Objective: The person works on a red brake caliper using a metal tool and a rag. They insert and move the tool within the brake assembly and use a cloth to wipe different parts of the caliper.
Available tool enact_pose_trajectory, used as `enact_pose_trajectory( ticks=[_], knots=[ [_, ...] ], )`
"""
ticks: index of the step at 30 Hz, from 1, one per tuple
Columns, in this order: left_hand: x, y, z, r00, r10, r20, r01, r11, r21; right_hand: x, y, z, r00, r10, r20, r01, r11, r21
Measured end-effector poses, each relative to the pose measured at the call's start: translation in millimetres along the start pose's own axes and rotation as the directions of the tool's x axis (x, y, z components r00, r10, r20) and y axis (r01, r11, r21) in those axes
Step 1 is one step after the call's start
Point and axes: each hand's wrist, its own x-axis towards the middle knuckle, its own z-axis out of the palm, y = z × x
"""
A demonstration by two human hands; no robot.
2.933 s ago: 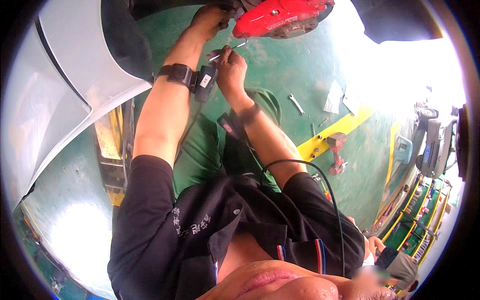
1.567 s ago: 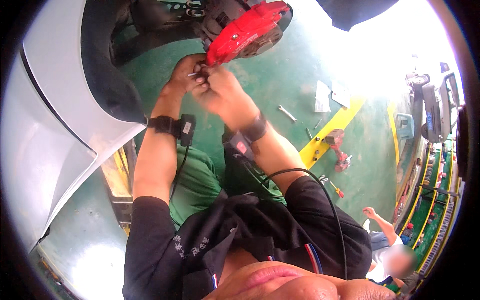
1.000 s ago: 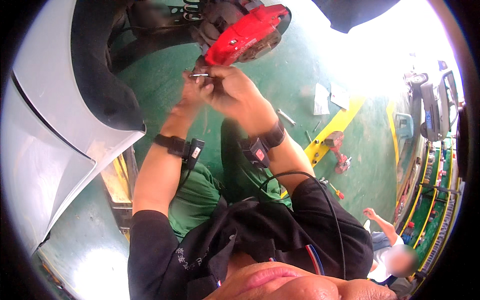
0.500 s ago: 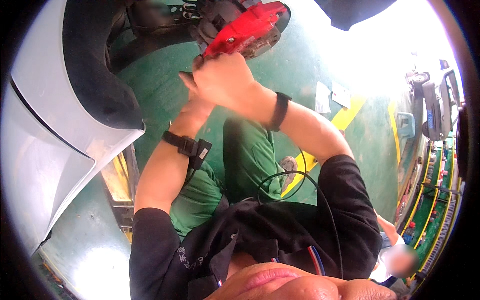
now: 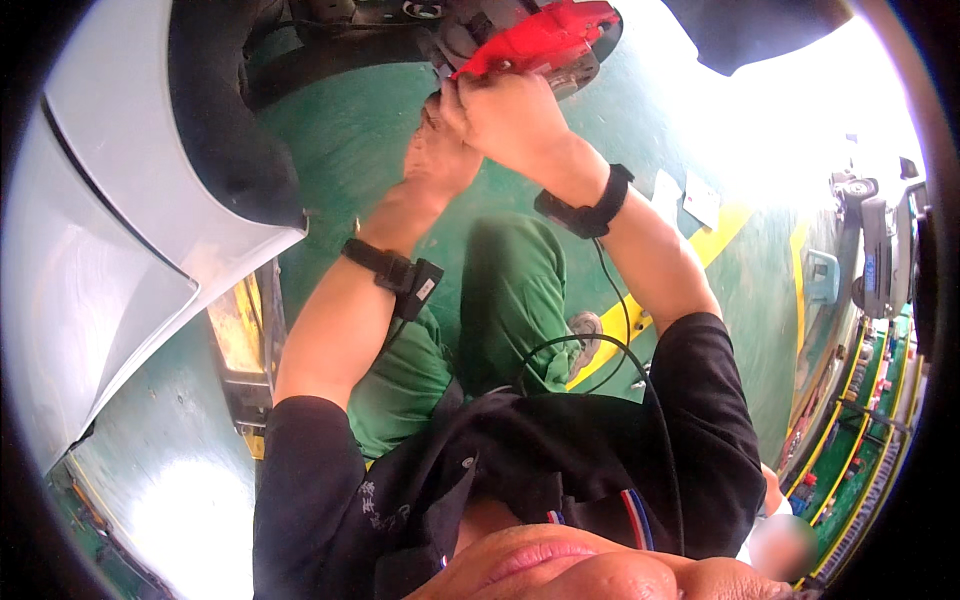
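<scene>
A red brake caliper [image 5: 548, 38] sits on the wheel hub assembly at the top of the view. Just below its lower left end, my right hand [image 5: 512, 112] is closed, knuckles toward me. My left hand [image 5: 440, 155] comes up beside it with curled fingers, and the two hands meet there. What lies between the fingers is hidden. Each wrist wears a black strap with a small box; the left strap [image 5: 385, 268] shows a white label. A black cable [image 5: 640, 365] loops over my lap.
A white car body panel [image 5: 120, 250] and dark wheel-arch liner [image 5: 225, 130] stand on the left. The green floor has yellow stripes [image 5: 715, 240] and white papers [image 5: 702, 200]. A blue stool [image 5: 822, 278], parts racks, another vehicle and another person [image 5: 785, 545] are at the right.
The caliper and surroundings have shifted in the view. My left hand has come up closer to my right hand. Both hands stay at the caliper's lower end.
</scene>
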Motion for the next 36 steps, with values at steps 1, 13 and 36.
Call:
enact_pose_trajectory(
  ticks=[1,13,36],
  knots=[
    [-1,-5,8,1.0,-0.007,-0.009,0.007,1.0,-0.001,0,-1,-1,0.998,0.058,-0.017,-0.058,0.998,0.025],
    [0,-6,5,1.0,0.005,0.014,-0.007,0.988,0.156,-6,7,8,0.983,0.165,-0.079,-0.147,0.97,0.192],
    [13,28,-28,0.865,-0.489,0.111,0.501,0.853,-0.146,-18,22,11,0.912,0.354,-0.206,-0.217,0.844,0.49]
  ],
)
